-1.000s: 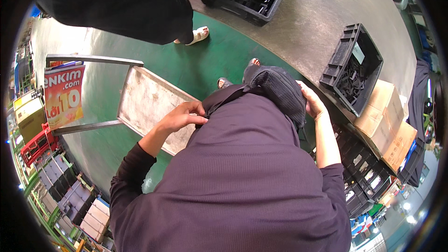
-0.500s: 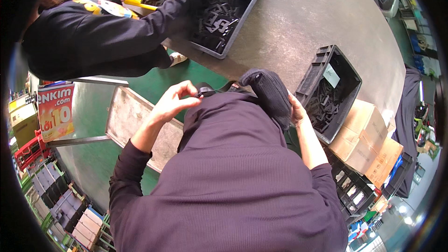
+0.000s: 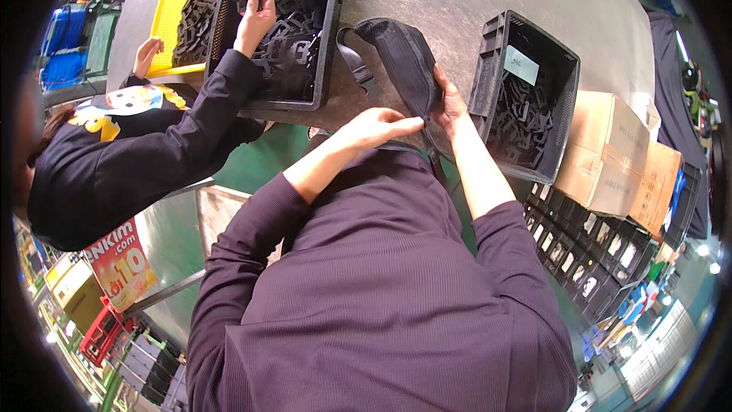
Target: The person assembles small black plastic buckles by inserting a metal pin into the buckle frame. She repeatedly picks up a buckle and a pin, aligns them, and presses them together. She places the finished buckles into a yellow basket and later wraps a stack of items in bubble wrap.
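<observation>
A black waist bag [image 3: 402, 57] lies at the edge of the metal table, a strap with a black side-release buckle [image 3: 365, 76] hanging off its left end. My right hand [image 3: 448, 103] is closed around the bag's near right end. Reaching across from the left, my left hand [image 3: 377, 127] has its thumb and fingers pinched at that same end, close to the right hand. What it pinches is too small to make out; a dark strap runs down from there toward my waist.
Right of the bag stands a black crate [image 3: 526, 107] of black plastic pieces, with cardboard boxes [image 3: 610, 156] beside it. At left, a person's hand [image 3: 255, 21] lifts a black piece over another black crate [image 3: 328, 38]; a yellow basket [image 3: 164, 27] adjoins it.
The bag has moved from my waist forward onto the table edge. My left hand has crossed rightward to the bag's end. The co-worker's hand now holds up a black piece.
</observation>
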Demonstrator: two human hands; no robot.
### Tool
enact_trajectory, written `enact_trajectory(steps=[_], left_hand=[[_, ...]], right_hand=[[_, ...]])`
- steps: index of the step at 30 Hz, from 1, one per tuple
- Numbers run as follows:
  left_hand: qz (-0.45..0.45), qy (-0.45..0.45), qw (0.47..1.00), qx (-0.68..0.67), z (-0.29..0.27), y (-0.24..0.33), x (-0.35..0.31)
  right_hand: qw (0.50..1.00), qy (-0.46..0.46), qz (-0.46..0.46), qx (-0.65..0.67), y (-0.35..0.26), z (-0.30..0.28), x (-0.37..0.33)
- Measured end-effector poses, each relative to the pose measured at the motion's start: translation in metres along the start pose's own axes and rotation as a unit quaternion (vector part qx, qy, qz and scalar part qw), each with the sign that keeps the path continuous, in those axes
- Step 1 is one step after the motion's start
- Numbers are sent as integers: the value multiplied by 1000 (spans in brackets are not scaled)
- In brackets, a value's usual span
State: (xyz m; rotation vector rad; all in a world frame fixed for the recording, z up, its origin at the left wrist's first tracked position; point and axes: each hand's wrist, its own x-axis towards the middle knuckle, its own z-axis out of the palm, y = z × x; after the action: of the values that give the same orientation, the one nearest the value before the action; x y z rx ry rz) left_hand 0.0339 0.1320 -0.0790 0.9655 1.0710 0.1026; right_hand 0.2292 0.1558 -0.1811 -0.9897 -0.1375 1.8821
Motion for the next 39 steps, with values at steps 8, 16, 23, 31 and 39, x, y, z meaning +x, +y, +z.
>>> enact_trajectory(steps=[8,16,23,31,39], left_hand=[[-138,-30,966,-218,20,-24,47],[-98,-17,933,-346,16,-47,55],[-60,2,950,-305,16,-59,58],[-30,34,958,-282,6,-68,47],[128,123,970,-163,-18,-97,49]], right_hand=[[985,64,-116,-108,-6,0,42],[941,99,-197,-258,-11,-1,56],[928,114,-179,-307,-13,-18,55],[645,231,-374,-624,-12,13,7],[457,-37,-424,-781,26,54,-66]])
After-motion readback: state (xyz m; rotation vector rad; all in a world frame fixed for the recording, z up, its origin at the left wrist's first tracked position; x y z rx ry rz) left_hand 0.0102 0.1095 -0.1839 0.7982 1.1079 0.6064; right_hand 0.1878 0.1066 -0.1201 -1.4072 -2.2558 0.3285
